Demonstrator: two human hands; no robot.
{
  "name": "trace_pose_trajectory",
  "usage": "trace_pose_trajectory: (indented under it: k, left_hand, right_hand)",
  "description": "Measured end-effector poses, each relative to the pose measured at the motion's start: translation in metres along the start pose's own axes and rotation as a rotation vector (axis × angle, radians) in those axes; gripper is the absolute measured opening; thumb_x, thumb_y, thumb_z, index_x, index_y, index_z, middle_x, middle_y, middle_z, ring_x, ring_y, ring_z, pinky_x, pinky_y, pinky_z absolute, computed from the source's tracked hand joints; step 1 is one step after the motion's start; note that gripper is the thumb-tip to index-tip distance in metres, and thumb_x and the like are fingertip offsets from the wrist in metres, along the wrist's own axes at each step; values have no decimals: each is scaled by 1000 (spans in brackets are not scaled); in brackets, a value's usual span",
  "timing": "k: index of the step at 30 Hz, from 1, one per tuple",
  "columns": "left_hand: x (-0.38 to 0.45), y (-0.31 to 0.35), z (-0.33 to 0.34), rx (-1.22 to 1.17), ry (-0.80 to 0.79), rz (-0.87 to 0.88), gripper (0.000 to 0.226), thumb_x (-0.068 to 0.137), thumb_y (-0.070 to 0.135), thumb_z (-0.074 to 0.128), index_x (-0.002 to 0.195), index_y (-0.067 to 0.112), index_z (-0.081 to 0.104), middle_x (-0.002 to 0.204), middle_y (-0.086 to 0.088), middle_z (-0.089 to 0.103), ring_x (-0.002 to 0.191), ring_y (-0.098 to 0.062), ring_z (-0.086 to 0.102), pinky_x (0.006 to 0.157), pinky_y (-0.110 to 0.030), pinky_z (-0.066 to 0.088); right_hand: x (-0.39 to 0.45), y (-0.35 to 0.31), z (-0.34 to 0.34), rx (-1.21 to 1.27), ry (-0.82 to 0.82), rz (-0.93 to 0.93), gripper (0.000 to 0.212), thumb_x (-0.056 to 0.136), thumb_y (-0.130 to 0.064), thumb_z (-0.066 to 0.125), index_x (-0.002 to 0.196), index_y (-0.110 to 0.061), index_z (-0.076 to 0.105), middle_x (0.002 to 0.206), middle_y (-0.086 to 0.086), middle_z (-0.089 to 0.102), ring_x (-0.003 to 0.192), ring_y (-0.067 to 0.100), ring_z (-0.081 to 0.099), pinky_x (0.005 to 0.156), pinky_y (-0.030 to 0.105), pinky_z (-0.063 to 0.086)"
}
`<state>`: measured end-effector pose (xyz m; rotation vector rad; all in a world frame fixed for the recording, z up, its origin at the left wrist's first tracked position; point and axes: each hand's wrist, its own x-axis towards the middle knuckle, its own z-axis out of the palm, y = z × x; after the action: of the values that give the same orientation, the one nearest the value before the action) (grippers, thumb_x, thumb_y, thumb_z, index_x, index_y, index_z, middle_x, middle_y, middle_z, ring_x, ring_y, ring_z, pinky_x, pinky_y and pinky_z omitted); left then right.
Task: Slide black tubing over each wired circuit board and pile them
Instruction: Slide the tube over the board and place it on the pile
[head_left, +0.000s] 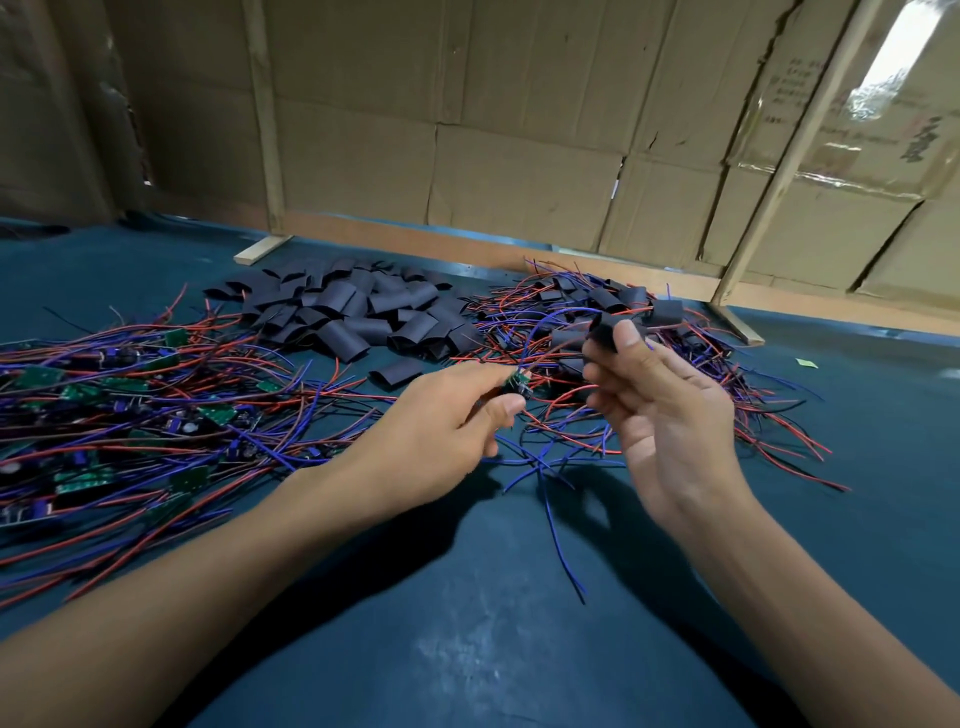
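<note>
Pinching half-hidden circuit board (517, 384): left hand (447, 415) | right hand (660, 410): gripping black tubing (602, 330)

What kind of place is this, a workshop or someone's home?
Probably a small electronics assembly workshop: heaps of wired boards and cut black tubing cover a blue bench, with flattened cardboard cartons lining the wall behind.

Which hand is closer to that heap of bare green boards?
Left. The left hand sits beside the heap of bare green wired circuit boards; the right hand is farther off, over the sleeved pile.
</note>
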<state>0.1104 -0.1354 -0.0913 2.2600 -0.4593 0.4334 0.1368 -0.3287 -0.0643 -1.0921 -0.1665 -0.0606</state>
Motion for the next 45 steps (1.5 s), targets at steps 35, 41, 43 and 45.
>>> trace_pose_trajectory:
  k: [35,41,43,45]
  left_hand:
    - [-8,16,2,101,375,199,23,92,27,73,107,11,76,81,11,62,71,-1,51,71,-8,38]
    - [-8,11,2,-63,367,132,24,83,30,82,86,14,64,74,5,72,70,-13,69,66,-36,55]
    - [-7,10,2,-90,358,142,27,82,32,82,84,18,59,72,5,70,68,-16,68,64,-37,54]
    - [-7,9,3,-90,372,171,23,83,31,80,86,19,61,73,7,68,69,-15,66,65,-37,53]
  right_hand:
    - [-12,12,12,-108,-158,197,19,71,-31,82,75,-13,76,79,16,70,66,19,65,55,25,51]
    - [-15,15,16,-145,-216,183,25,66,-32,83,78,-10,78,71,11,69,63,17,64,54,24,52]
    - [-16,16,17,-142,-249,195,26,70,-31,81,79,-7,75,71,12,67,64,18,63,54,25,52]
    - [-15,15,16,-141,-263,218,24,74,-30,79,79,-7,74,73,12,67,66,17,64,55,25,53]
